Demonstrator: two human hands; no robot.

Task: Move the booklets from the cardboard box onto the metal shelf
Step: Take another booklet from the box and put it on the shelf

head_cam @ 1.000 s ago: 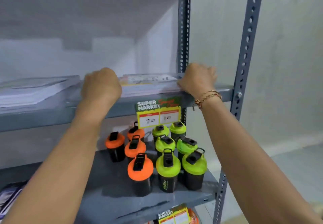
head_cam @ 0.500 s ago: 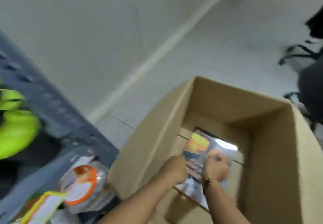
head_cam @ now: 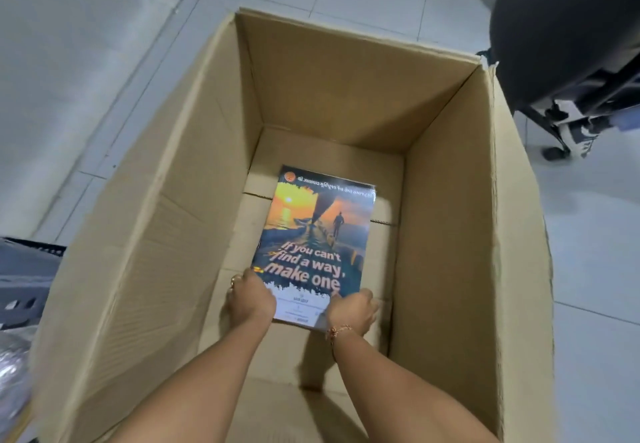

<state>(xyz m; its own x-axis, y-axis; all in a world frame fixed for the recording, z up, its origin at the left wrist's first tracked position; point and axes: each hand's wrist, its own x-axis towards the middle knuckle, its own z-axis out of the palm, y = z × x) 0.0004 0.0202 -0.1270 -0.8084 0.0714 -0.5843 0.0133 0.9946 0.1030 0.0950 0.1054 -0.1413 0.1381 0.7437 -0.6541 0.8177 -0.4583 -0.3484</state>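
A large open cardboard box (head_cam: 149,221) stands on the tiled floor below me. On its bottom lies a booklet (head_cam: 317,231) with a sunset cover reading "If you can't find a way, make one". Both arms reach down into the box. My left hand (head_cam: 251,299) grips the booklet's near left corner. My right hand (head_cam: 353,311), with a thin bracelet at the wrist, grips the near right corner. Whether more booklets lie beneath it I cannot tell. Only a dark corner of the metal shelf (head_cam: 24,276) shows at the left edge.
A black office chair (head_cam: 561,37) on castors stands close to the box's far right corner. A pale wall runs along the left. Something wrapped in clear plastic (head_cam: 12,377) shows at the bottom left edge.
A second ago both hands rested on booklets on the shelf. My view swung down to the box, and both hands now hold the booklet's near edge inside it.
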